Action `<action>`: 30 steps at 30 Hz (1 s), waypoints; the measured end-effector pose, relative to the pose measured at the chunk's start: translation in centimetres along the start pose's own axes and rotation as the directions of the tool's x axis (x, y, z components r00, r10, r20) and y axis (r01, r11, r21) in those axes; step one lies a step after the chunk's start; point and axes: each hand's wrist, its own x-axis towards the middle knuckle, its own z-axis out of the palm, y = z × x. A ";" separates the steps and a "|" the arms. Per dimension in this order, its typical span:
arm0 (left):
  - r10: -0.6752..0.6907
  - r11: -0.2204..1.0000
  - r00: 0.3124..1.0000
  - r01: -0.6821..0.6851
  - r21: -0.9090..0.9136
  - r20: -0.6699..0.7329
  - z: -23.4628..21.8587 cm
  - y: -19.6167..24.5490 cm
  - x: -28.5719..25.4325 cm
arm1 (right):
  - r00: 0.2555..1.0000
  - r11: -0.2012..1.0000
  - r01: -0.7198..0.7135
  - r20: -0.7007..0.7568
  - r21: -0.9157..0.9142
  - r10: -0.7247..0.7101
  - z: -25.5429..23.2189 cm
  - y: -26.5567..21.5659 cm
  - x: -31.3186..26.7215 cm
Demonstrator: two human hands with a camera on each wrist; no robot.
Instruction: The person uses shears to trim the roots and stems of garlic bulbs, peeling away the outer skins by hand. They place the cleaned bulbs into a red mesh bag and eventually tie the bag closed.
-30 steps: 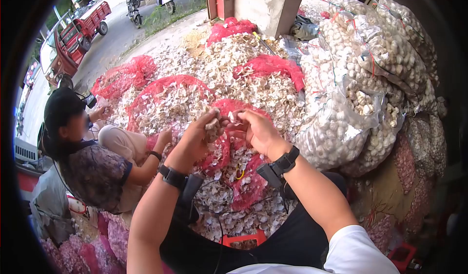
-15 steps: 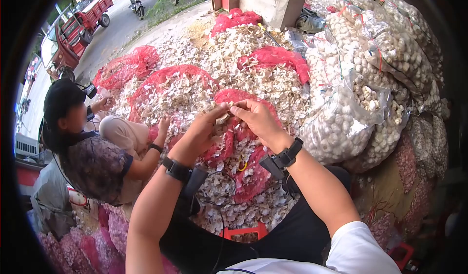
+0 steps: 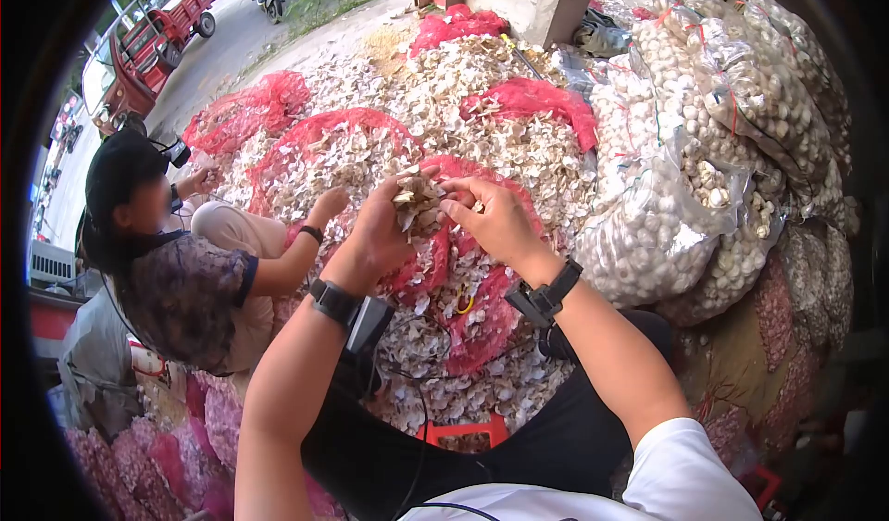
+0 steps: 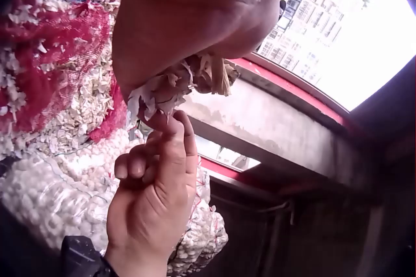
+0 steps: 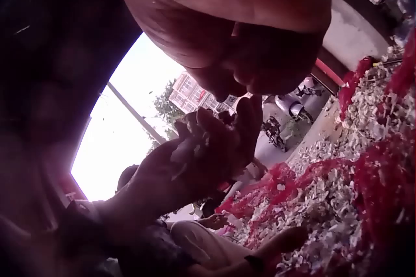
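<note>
My left hand (image 3: 375, 229) grips a garlic bulb (image 3: 419, 197) wrapped in loose, papery skin, held out in front of me over the heap. From the right, my right hand (image 3: 505, 229) reaches to the bulb's side with bent fingers. In the left wrist view, its thumb and forefinger pinch a torn flap of garlic skin (image 4: 162, 95) that hangs from the bulb. Dry brown leaf ends stick out at the bulb's far side in that view. Most of the bulb is hidden by the left palm. The right wrist view is dark around both hands.
A wide heap of garlic skins (image 3: 370, 150) with red mesh bags (image 3: 528, 104) covers the ground ahead. Full clear sacks of garlic bulbs (image 3: 639, 215) are stacked at the right. Another person (image 3: 185, 262) sits close by on the left. A red stool (image 3: 468, 430) shows between my legs.
My fingertips met over the bulb half a second ago; now the left hand has turned, showing more loose skin, and the right fingers are at its right side. The view has shifted slightly.
</note>
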 end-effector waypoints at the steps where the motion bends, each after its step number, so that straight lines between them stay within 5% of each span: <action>1: 0.000 1.000 1.000 0.000 -0.001 -0.001 0.1 0.0 -0.1 | 0.998 0.999 0.051 -0.035 -0.012 -0.051 0.2 0.2 -0.1; 7: -0.096 0.995 0.989 0.097 0.000 0.116 -0.1 -0.2 0.1 | 0.996 0.996 0.089 -0.011 -0.011 -0.089 0.6 1.1 -0.1; 11: -0.122 0.989 0.992 0.117 0.086 0.045 0.8 -0.1 -0.4 | 0.995 0.994 0.097 -0.029 -0.041 -0.098 0.8 1.4 -0.2; 13: -0.118 0.991 0.991 0.113 0.071 0.062 0.9 -0.1 -0.3 | 0.999 0.999 -0.022 -0.033 -0.026 0.021 0.4 0.6 -0.1; 17: 0.013 0.996 1.000 -0.011 0.088 -0.015 -0.1 -0.2 -0.1 | 0.988 0.997 0.058 -0.141 -0.052 -0.064 0.6 2.0 0.4; 19: -0.039 0.998 0.985 0.047 0.043 -0.169 0.8 0.0 -0.2 | 0.987 0.999 -0.030 -0.161 -0.031 0.025 0.2 1.6 0.4; 23: -0.063 0.998 0.979 0.063 -0.006 -0.194 1.6 0.4 -0.6 | 0.951 0.993 -0.112 -0.288 0.027 0.115 0.1 2.7 1.2; 26: -0.009 1.000 0.996 0.008 -0.008 -0.093 -0.7 0.1 0.5 | 0.973 0.986 -0.131 -0.176 0.108 0.148 -0.1 1.9 1.1; 28: 0.068 0.996 0.994 -0.064 0.057 -0.087 -1.5 -0.1 0.9 | 0.999 0.998 0.052 -0.008 -0.033 -0.052 0.3 1.3 0.6; 30: 0.061 0.996 0.996 -0.056 0.075 -0.068 -1.3 -0.3 0.9 | 0.997 0.997 0.068 0.033 -0.041 -0.067 0.8 1.1 0.2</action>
